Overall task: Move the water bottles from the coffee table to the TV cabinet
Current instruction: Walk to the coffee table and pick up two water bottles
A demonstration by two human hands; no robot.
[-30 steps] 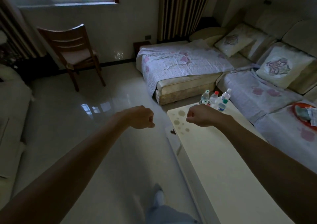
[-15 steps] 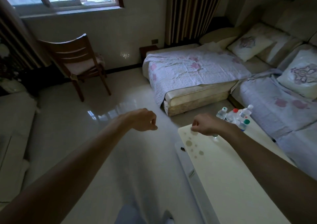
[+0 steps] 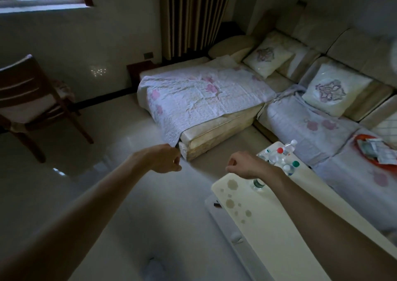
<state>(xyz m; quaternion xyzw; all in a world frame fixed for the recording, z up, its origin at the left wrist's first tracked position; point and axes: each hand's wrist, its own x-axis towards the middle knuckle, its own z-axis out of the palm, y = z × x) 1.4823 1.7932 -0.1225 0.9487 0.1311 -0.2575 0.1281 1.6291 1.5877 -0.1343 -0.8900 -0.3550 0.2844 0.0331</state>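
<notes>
The water bottles (image 3: 281, 158) stand in a tight cluster at the far end of the worktop (image 3: 279, 227), close to its corner nearest the sofa (image 3: 311, 126). We can make out a red cap, a green cap and at least one white cap among clear bodies, but the dim light keeps us from counting them for certain. One more clear bottle (image 3: 257, 184) seems to stand apart from the cluster, nearer us, just under our right wrist; only its lower part shows.

Our right hand (image 3: 245, 164) hangs over the worktop's far end, just short of the cluster and touching none of it. Its fingers (image 3: 231, 166) are curled loosely inward and hold nothing. Our left hand (image 3: 165, 158) is out over the bare floor (image 3: 75, 194), well apart from the worktop, its fingers also curled into a loose fist around nothing.

By our judgement the task has hardly begun. Every bottle we can see sits on the worktop, none is in hand, and the TV cabinet is nowhere in this view, so we cannot say whether any bottle already rests there. What is left, as far as we can tell: close the last gap to the cluster, take bottles in hand, turn away from the sofa and carry them over, likely in more than one trip.

Beyond the worktop lie the quilt-covered chaise (image 3: 199, 95), two cushions, a wooden chair (image 3: 32, 104) by the wall and a window above.
</notes>
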